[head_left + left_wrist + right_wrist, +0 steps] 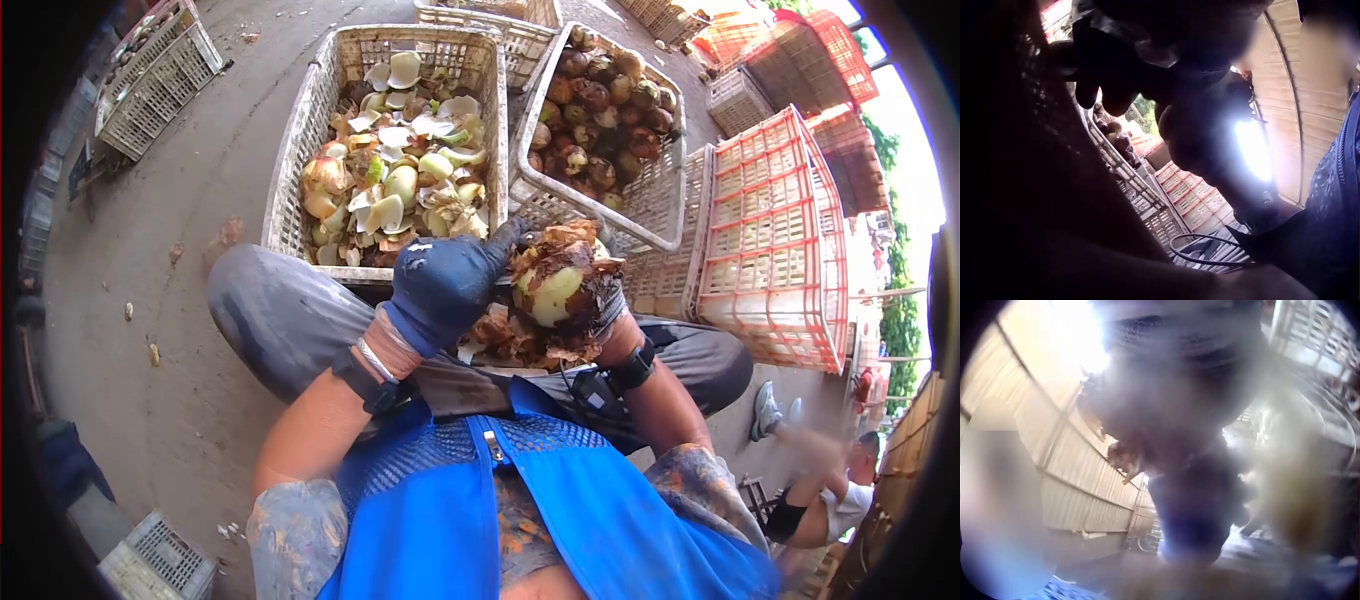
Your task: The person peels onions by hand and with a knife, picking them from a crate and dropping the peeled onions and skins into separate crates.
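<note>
In the head view, a large onion (552, 292), its brown skin torn and pale flesh bare in front, is held over the lap. My gloved right hand (612, 312) grips it from the right side, fingers partly hidden behind it. The left hand (445, 285), in a dark blue glove, is at the onion's left edge, its thumb side reaching the skin. I cannot tell what the left fingers hold. Loose brown onion skins (488, 335) lie below, between the knees. Both wrist views are dark or blurred around the hands.
Ahead stands a crate (285, 190) of peelings and pale onion pieces (400, 185). To its right, another crate (585, 195) holds brown onions (600, 110). Tall red-and-white crates (770, 240) stack at the right. A seated person (830, 505) is at the lower right.
</note>
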Motion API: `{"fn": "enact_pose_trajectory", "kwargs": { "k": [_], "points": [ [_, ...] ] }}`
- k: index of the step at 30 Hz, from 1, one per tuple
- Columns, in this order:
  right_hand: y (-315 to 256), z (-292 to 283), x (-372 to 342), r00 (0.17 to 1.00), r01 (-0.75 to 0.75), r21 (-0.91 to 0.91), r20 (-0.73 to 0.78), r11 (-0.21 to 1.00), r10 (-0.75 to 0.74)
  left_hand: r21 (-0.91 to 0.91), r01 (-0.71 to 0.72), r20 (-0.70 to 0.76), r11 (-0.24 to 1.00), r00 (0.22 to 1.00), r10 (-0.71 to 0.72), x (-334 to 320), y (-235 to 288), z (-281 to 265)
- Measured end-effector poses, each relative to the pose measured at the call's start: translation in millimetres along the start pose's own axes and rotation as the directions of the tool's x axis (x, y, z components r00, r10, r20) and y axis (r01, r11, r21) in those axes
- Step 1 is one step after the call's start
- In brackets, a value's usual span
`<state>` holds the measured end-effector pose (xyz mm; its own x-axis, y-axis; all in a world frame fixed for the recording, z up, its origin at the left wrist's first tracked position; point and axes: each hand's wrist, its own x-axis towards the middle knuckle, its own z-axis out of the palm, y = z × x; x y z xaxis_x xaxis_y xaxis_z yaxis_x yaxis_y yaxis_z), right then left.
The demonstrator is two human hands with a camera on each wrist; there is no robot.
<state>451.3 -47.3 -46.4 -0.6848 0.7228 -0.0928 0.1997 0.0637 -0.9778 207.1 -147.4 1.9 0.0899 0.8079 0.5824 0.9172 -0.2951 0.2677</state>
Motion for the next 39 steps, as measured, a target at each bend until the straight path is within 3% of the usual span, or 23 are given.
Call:
{"fn": "enact_pose_trajectory", "kwargs": {
  "k": [2,3,4,6,7,8,10,12,15,18,19,20,22,26,28,29,30,31,32,33,35,38,39],
  "points": [
    [-17.7,-7.8,10.4,0.988,-0.062,-0.034,0.141,0.997,0.066,0.082,0.008,0.016,0.997,1.0,-0.01,-2.2,4.5,-9.2],
    [-37.3,3.8,-2.4,0.913,0.3,-0.34,-0.169,0.891,-0.371,0.15,0.012,0.034,0.989,0.999,-0.017,-2.7,6.2,-14.0],
    [-56.4,2.6,-2.4,0.913,0.303,-0.339,-0.164,0.891,-0.373,0.218,0.019,0.049,0.976,0.998,-0.03,-3.3,6.9,-16.1],
    [-83.6,0.1,-3.9,0.985,-0.093,0.485,0.175,0.87,0.008,0.163,0.061,0.055,0.985,0.996,-0.071,-8.1,10.4,-6.1],
    [-102.2,6.3,4.6,0.943,0.301,-0.021,0.155,0.953,-0.295,0.082,0.149,0.056,0.985,0.986,-0.154,-7.5,13.9,-3.6],
    [-94.2,5.9,10.5,0.941,0.307,-0.019,0.155,0.951,-0.301,0.003,0.239,0.063,0.971,0.969,-0.239,-8.4,16.7,-0.8],
    [-78.1,12.5,22.5,0.74,0.625,-0.504,0.139,0.596,-0.658,-0.068,0.294,0.054,0.953,0.955,-0.291,-14.9,20.0,8.2],
    [-86.1,22.0,22.5,0.699,0.65,-0.523,0.126,0.551,-0.704,-0.244,0.48,0.161,0.843,0.877,-0.453,-24.1,23.9,11.9],
    [-94.5,34.5,21.2,0.984,0.172,0.092,-0.063,0.981,-0.167,-0.352,0.593,0.286,0.724,0.805,-0.52,-33.3,18.8,16.8],
    [-89.7,37.2,21.1,0.999,0.054,0.343,-0.023,0.938,-0.049,-0.378,0.638,0.406,0.671,0.765,-0.499,-28.9,8.0,3.9],
    [-81.7,36.6,24.7,0.964,0.254,-0.208,-0.022,0.944,-0.264,-0.378,0.632,0.435,0.677,0.767,-0.472,-28.3,4.7,0.1],
    [-75.8,36.3,22.7,0.964,0.254,-0.207,-0.017,0.945,-0.264,-0.377,0.628,0.47,0.681,0.763,-0.443,-28.9,3.2,-4.5],
    [-71.5,39.9,19.2,0.999,-0.02,0.36,-0.034,0.933,0.035,-0.278,0.614,0.438,0.739,0.766,-0.471,-31.9,7.9,-18.4],
    [-92.2,61.3,24.6,0.971,-0.009,0.545,-0.197,0.838,0.139,-0.137,0.43,0.174,0.892,0.897,-0.406,-35.1,10.7,-20.8],
    [-83.1,46.0,25.3,0.887,-0.331,0.486,-0.133,0.809,0.442,-0.001,0.337,0.162,0.942,0.929,-0.332,-36.7,6.1,-12.6],
    [-70.8,48.8,19.9,0.982,-0.102,0.262,-0.126,0.96,0.139,0.091,0.311,0.139,0.946,0.937,-0.321,-36.2,6.2,-7.6],
    [-63.4,45.3,22.2,0.983,-0.103,0.262,-0.124,0.96,0.139,0.181,0.284,0.119,0.942,0.944,-0.307,-35.3,6.2,-4.1],
    [-62.2,43.2,28.9,0.952,0.285,-0.122,-0.08,0.951,-0.296,0.181,0.286,0.119,0.941,0.943,-0.31,-34.3,6.0,-2.8],
    [-61.7,40.8,34.7,0.761,0.616,-0.438,0.118,0.654,-0.638,0.246,0.275,0.117,0.929,0.943,-0.31,-32.9,5.3,-1.6],
    [-62.8,37.2,36.7,0.763,0.615,-0.436,0.119,0.657,-0.635,0.308,0.263,0.117,0.914,0.943,-0.311,-32.3,4.0,-0.1],
    [-65.6,30.6,36.5,0.928,0.367,-0.444,0.232,0.817,-0.291,0.284,0.284,0.065,0.916,0.947,-0.314,-28.7,-10.2,12.8],
    [-63.7,40.5,45.7,0.99,0.09,-0.267,0.128,0.959,-0.058,0.199,0.366,0.089,0.909,0.917,-0.389,-17.5,-27.4,20.8],
    [-80.5,48.5,46.5,0.976,-0.215,0.541,0.108,0.813,0.187,0.139,0.539,0.224,0.83,0.8,-0.557,-12.3,-37.8,26.8]
  ]
}}
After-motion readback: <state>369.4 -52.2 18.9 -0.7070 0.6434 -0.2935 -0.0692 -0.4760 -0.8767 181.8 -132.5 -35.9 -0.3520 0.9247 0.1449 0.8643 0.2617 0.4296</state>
